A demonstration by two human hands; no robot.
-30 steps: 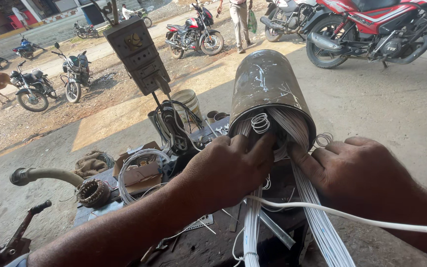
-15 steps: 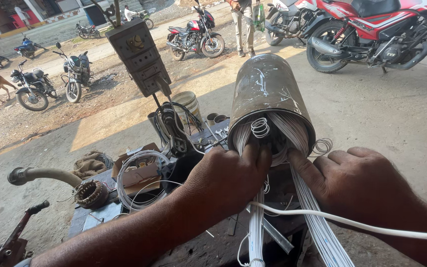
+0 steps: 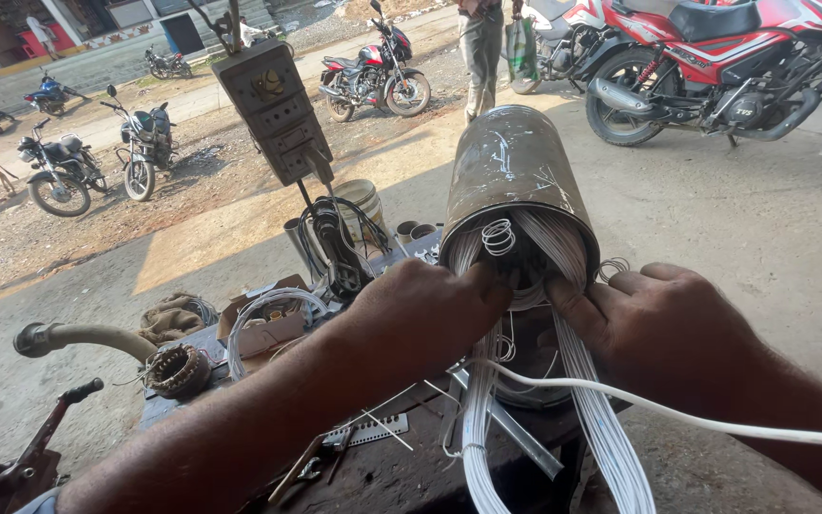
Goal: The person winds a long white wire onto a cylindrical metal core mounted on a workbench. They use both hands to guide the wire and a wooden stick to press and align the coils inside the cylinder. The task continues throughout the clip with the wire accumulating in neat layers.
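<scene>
Head view shows my left hand and right hand, each grip closed on white wire bundles at the near mouth of the metal cylinder on the table; I'd tuck them evenly, avoiding kinks.

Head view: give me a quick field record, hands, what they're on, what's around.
setting: outdoor workbench, dirt yard behind
main item: metal cylinder, open end toward the camera, white wire bundles hanging out of it
left hand: fingers at the cylinder's mouth, on the wires
right hand: fingers pressing wires at the mouth's right side
across right wrist: white cable
bench left: small copper-wound stator, cardboard box, wire coil
behind: switch board on a post, parked motorcycles
</scene>
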